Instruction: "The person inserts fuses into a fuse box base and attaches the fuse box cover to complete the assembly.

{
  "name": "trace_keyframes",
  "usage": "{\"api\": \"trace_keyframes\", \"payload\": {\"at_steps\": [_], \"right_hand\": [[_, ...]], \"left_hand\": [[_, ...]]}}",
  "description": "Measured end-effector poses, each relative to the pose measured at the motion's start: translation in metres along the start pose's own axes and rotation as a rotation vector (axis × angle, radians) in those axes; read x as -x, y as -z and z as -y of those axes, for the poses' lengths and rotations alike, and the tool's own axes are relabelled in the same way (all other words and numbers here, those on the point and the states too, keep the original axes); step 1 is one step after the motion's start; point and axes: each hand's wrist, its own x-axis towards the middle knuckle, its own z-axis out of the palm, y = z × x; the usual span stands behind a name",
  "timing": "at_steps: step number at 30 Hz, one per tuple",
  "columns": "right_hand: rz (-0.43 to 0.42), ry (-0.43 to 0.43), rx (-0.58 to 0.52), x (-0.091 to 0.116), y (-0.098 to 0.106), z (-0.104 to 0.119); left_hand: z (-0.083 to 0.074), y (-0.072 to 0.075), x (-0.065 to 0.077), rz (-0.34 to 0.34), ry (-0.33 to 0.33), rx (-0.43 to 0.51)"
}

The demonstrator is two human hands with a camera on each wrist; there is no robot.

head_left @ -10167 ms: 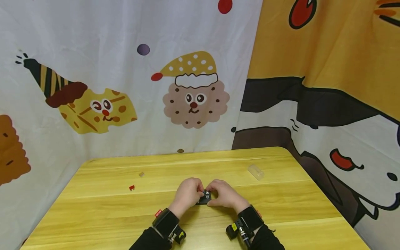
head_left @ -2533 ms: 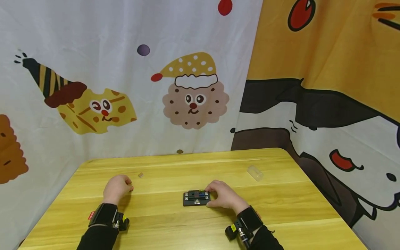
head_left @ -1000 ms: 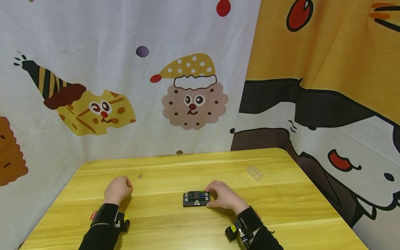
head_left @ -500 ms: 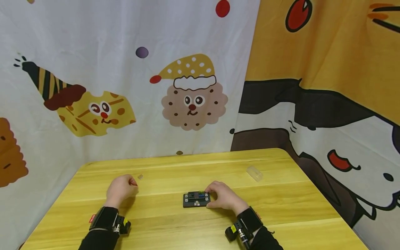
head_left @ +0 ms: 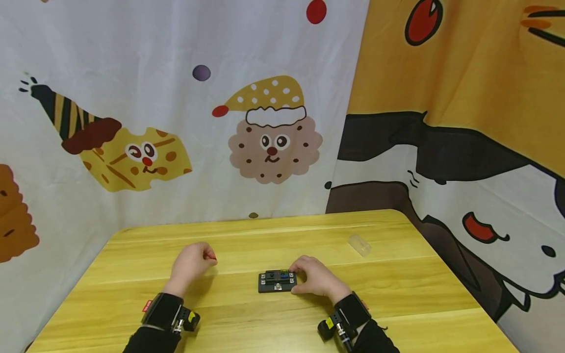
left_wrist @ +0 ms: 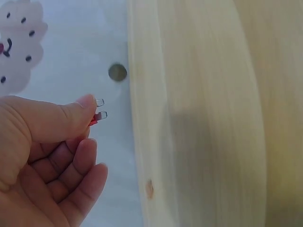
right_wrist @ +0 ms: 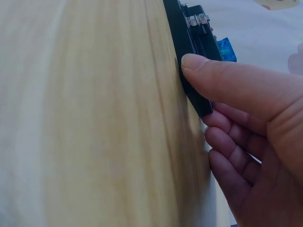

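In the left wrist view, my left hand [left_wrist: 52,142] pinches a small red blade fuse [left_wrist: 93,121] between thumb and forefinger, its two metal prongs pointing outward. Most of the fuse's body is hidden by the fingers. In the head view this left hand [head_left: 192,264] is above the table, left of a black fuse block [head_left: 277,287]. The block lies on the table with metal terminals along it and a blue blade fuse [right_wrist: 227,49] seated in it. My right hand [head_left: 319,278] grips the block's right end, thumb on the near side and fingers behind.
A clear plastic case [head_left: 359,244] lies on the wooden table [head_left: 397,284] toward the back right. A printed curtain [head_left: 176,206] hangs behind the table's far edge. Both wrists wear black camera straps [head_left: 163,311].
The left hand has picked up the red fuse from the table's left side and moved right with it, now covering the small clear piece's spot. The right hand stays on the block.
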Motion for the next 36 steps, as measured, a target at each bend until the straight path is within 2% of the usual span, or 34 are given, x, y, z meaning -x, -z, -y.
{"api": "trace_keyframes", "payload": {"at_steps": [11, 19, 25, 36], "right_hand": [[-0.001, -0.014, 0.001, 0.001, 0.001, 0.001], [-0.001, -0.012, 0.001, 0.000, 0.000, 0.000], [0.002, -0.024, 0.003, -0.002, 0.000, 0.000], [-0.001, -0.035, 0.007, -0.001, 0.001, 0.001]], "left_hand": [[-0.034, -0.016, 0.002, 0.003, -0.089, 0.078], [-0.046, -0.026, 0.000, -0.020, -0.130, 0.080], [-0.058, -0.035, -0.004, 0.007, -0.133, 0.089], [-0.079, -0.051, -0.008, 0.035, -0.217, 0.097]]}}
